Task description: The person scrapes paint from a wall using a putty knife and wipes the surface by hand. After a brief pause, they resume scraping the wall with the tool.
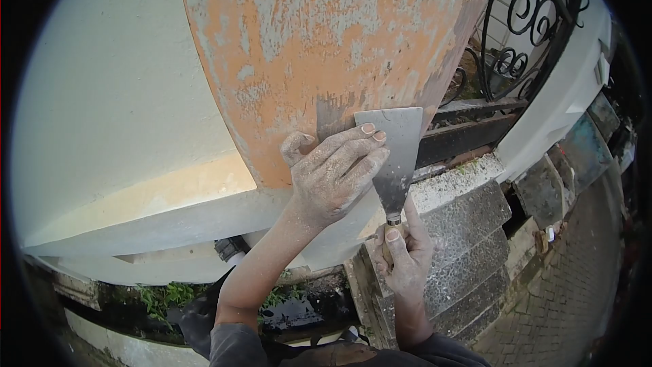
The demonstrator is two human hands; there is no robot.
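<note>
A wide metal scraper [399,146] stands upright in front of the wall, its broad blade edge at the top. My right hand [407,261] is closed around its handle, thumb along the front. My left hand [336,173], coated in pale dust, has its fingers spread, with the fingertips at the left side of the blade. Behind both is a pillar face [285,61] with patchy orange and grey paint. A darker grey scraped patch [329,110] shows just above my left hand.
A smooth pale wall [115,102] adjoins the pillar on the left, with a ledge below. To the right is a black wrought-iron fence [526,41]. Stone slabs [468,231] and a brick pavement [564,292] lie lower right. Green plants [166,298] grow by a dark wet ditch [309,312].
</note>
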